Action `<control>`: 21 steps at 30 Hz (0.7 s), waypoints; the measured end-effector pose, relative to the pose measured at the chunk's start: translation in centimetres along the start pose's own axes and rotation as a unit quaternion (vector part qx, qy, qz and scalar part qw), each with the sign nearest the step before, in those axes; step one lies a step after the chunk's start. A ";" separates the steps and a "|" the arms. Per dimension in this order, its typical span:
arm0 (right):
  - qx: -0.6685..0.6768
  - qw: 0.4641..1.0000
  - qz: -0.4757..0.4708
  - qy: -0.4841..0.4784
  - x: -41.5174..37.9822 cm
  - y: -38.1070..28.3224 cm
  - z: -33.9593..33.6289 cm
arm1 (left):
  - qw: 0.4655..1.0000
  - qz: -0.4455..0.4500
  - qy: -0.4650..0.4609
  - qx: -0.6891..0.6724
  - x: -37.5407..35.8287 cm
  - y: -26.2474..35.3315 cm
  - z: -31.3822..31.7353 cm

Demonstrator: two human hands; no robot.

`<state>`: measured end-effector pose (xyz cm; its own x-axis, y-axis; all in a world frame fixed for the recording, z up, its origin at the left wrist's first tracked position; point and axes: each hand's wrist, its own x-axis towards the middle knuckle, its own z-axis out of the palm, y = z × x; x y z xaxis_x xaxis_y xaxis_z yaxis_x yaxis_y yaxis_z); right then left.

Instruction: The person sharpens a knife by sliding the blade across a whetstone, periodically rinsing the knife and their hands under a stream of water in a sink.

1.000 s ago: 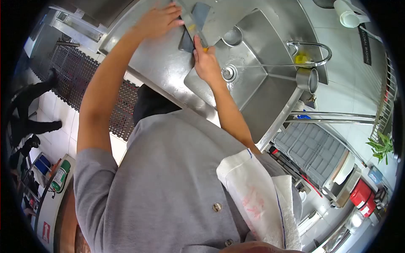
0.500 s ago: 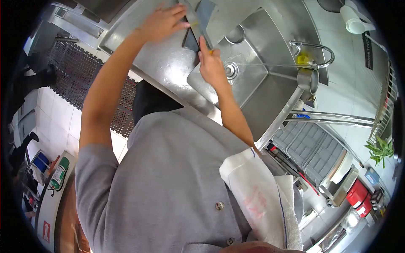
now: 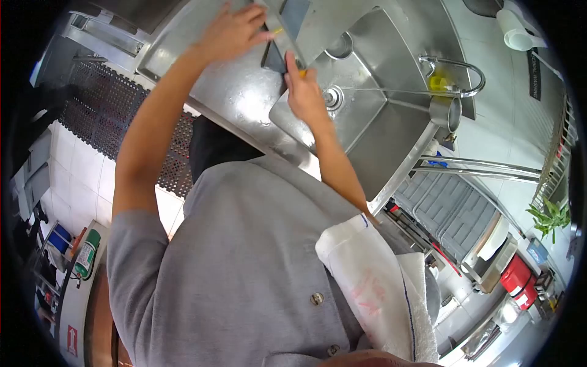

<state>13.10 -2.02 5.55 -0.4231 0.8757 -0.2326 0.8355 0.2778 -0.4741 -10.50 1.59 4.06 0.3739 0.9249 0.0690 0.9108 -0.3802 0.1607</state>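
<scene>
My right hand (image 3: pixel 306 92) is wrapped around a knife's handle, of which a bit of yellow shows between the fingers. The knife blade (image 3: pixel 286 43) runs up and left from that hand, across a dark grey sharpening stone (image 3: pixel 273 59) at the sink's edge. My left hand (image 3: pixel 237 32) reaches in from the left with fingers spread, fingertips right at the blade's far part. A second blue-grey flat slab (image 3: pixel 295 17) lies just beyond the blade. Part of the stone is hidden under the knife.
The steel sink basin (image 3: pixel 373 122) lies to the right, a round metal container (image 3: pixel 339 46) at its far side. A thin stream runs from the curved faucet (image 3: pixel 474 82). A metal pot (image 3: pixel 446 114) sits by the rim. A cloth (image 3: pixel 361 269) hangs over my chest.
My left hand's fingers have shifted slightly along the blade and look less blurred. My right hand keeps its hold on the knife with little movement. The whole view has shifted slightly.
</scene>
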 end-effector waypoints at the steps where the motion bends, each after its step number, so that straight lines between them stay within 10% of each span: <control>1: 0.003 1.000 0.003 0.002 -0.6 0.2 0.4 | 0.998 0.014 0.052 0.018 0.4 -0.8 0.5; 9: 0.039 0.999 -0.014 -0.002 -14.3 2.5 0.5 | 0.995 0.041 0.000 -0.092 -7.6 9.3 -0.7; 14: 0.026 0.998 -0.058 0.018 -1.1 0.8 0.7 | 0.991 0.002 0.131 -0.011 0.0 -1.1 1.5; 19: 0.016 0.998 -0.056 0.005 -5.1 2.6 1.3 | 0.999 0.009 -0.011 0.032 -1.9 3.0 -0.8; 21: 0.009 0.999 -0.033 -0.033 -11.4 3.6 1.3 | 0.989 0.032 0.140 -0.032 -6.0 6.7 1.0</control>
<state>20.41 -11.52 5.37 -0.5002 0.8274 -0.2554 0.7986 0.3267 -0.5055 -6.47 -6.55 3.72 0.3597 0.8653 0.3491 0.8702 -0.4461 0.2090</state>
